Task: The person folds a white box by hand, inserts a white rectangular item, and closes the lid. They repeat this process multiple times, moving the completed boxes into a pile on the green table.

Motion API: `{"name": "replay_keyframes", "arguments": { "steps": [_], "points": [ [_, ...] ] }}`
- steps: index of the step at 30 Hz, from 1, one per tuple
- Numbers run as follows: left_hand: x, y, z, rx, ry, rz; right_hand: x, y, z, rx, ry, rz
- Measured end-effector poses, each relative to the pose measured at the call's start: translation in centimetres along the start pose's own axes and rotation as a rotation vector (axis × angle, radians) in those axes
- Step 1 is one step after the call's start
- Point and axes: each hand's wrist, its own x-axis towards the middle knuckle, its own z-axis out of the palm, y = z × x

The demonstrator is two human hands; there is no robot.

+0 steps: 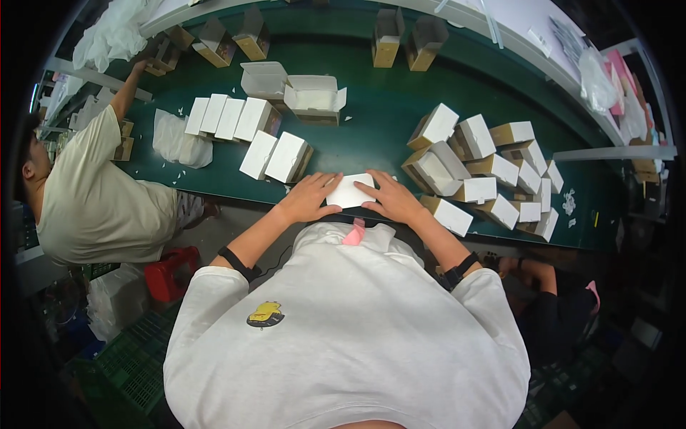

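A small white-topped cardboard box (349,191) stands at the near edge of the green table, right in front of me. My left hand (313,197) grips its left side, with the thumb along the near edge and the fingers at the far left corner. On the other side my right hand (394,197) holds it, thumb and fingertips reaching over the top's right end. The lid looks flat and closed; the box's lower part is hidden. Close to my left hand are two closed boxes (289,157). An open box (434,170) lies tilted beyond my right hand.
Several white-topped boxes (494,170) crowd the right side. Two boxes with raised flaps (313,99) stand at the back middle, near a row of closed ones (230,118). A plastic bag (182,139) lies left. One co-worker (107,179) reaches across at left; another person (557,307) is at right.
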Motion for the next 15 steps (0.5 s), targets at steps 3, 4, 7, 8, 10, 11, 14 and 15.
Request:
{"name": "replay_keyframes", "arguments": {
  "steps": [3, 4, 7, 8, 10, 11, 14, 15],
  "points": [
    [0.2, 0.7, 0.1, 0.033, -0.005, -0.008, 0.4, 0.4, 0.0, 0.027, -0.012, 0.029],
    [0.4, 0.9, 0.0, 0.044, -0.025, -0.016, 0.4, 0.5, 0.0, 0.041, -0.018, 0.043],
    [0.5, 1.2, -0.1, 0.066, -0.064, -0.039, 0.7, 0.3, -0.7, 0.016, -0.044, 0.036],
    [0.4, 1.3, 0.1, 0.074, -0.071, -0.042, 0.7, 0.3, -1.0, 0.002, -0.056, 0.036],
    [0.3, 1.4, 0.4, 0.088, -0.085, -0.047, 0.9, 0.5, -1.4, 0.014, -0.083, 0.026],
    [0.3, 1.6, 0.4, 0.086, -0.086, -0.051, 1.0, 0.6, -1.6, 0.024, -0.108, 0.019],
    [0.6, 2.2, 0.3, 0.086, -0.058, -0.09, 1.0, 0.4, -1.8, 0.008, -0.15, 0.003],
    [0.5, 2.4, 0.4, 0.085, -0.057, -0.094, 0.9, 0.3, -1.8, -0.022, -0.166, -0.006]
  ]
}}
